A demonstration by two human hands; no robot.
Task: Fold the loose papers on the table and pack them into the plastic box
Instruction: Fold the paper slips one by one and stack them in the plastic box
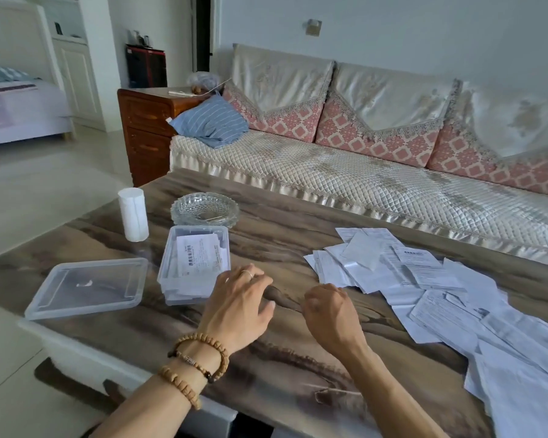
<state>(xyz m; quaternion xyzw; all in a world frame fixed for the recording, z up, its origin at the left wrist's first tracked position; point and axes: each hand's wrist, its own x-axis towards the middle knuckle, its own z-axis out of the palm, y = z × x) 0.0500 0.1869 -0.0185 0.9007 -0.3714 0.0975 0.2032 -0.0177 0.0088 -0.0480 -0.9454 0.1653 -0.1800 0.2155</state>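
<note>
- Behind the counter, a long sofa point(361, 159) with quilted cream covers and pink patterned cushions runs along the wall, a blue striped pillow point(211, 123) lying at its left end beside a wooden cabinet point(143, 128).
- The counter point(266, 358) itself has a brown, streaked, glossy top and carries all the task's things.
- The loose papers point(440, 295), white printed slips and sheets, lie spread in an overlapping heap across the counter's right side, reaching from the far edge down to the near right corner.
- The box lid point(87, 287), clear plastic, lies flat on the counter's left side, just left of the box and apart from it.
- The plastic box point(171, 257), clear and uncovered, sits left of centre; folded papers point(198, 256) are already stacked inside it, the top one showing printed text.
- A glass ashtray point(204, 210) stands just behind the box, and a white cylinder point(133, 214), upright, stands to the ashtray's left.
- The left hand point(239, 306), with bead bracelets point(196, 365) on the wrist and a ring on one finger, hovers at the box's near right corner with fingers relaxed and spread, its grip released and holding nothing.
- The right hand point(331, 312) is over bare counter between the box and the loose papers, fingers curled inward, its grip clenched on nothing visible.
</note>
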